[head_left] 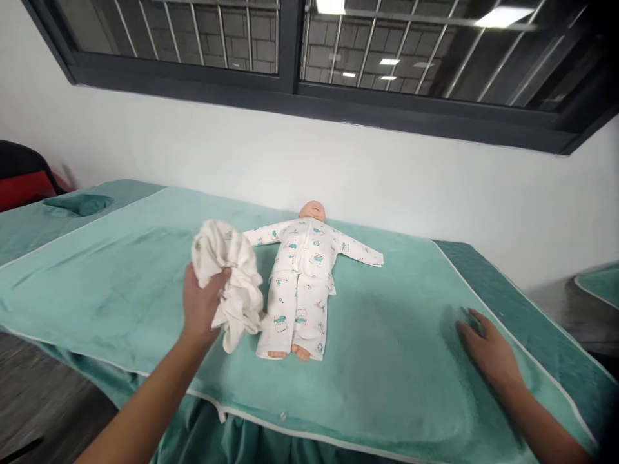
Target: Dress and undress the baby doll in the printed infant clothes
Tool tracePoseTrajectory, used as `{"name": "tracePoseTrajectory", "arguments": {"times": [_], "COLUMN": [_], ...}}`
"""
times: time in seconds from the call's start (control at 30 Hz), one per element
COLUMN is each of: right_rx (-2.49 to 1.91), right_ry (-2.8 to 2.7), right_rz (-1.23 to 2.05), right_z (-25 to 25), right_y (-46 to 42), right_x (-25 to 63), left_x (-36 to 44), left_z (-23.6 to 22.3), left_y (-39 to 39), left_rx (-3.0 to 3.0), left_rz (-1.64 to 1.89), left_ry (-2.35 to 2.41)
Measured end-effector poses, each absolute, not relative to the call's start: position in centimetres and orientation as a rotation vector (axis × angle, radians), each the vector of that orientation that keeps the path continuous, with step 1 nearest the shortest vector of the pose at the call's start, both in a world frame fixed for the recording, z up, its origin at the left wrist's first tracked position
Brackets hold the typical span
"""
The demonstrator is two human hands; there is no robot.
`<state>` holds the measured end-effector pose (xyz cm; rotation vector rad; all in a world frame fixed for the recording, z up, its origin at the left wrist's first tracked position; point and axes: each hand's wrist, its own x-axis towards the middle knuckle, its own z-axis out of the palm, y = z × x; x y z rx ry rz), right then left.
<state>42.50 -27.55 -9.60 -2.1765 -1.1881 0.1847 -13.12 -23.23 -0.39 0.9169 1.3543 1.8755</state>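
In the head view a baby doll (305, 258) lies on its back on the bed. It wears a white printed jacket and white printed trousers, with both sleeves spread and the feet showing at the trouser ends. My left hand (206, 299) is closed on a crumpled white cloth (242, 277), held up just left of the doll; part of it covers one sleeve's end. Off to the right of the doll, my right hand (488, 345) holds nothing, low over the green sheet (387, 361), with its thumb and fingers apart.
A massage bed (140, 187) with a face hole (80, 204) at its left end carries the sheet. Behind it stand a white wall (193, 148) and a dark-framed window (290, 100). A red and black chair (24, 183) is at the far left.
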Motion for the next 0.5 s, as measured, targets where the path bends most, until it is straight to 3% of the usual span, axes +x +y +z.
{"name": "tracePoseTrajectory", "arguments": {"times": [0.3,0.5], "right_rx": [-0.955,-0.772], "right_ry": [-1.642,-1.631], "right_rz": [0.851,1.237], "right_z": [-2.0,0.5], "right_y": [-28.2,-27.3], "right_x": [16.4,7.8], "left_x": [-8.0,-7.9], "left_z": [2.0,3.3], "left_y": [-26.7,-28.6], "left_rx": [0.754,0.733], "left_rz": [1.519,1.469], "left_ry": [1.094,1.146]}}
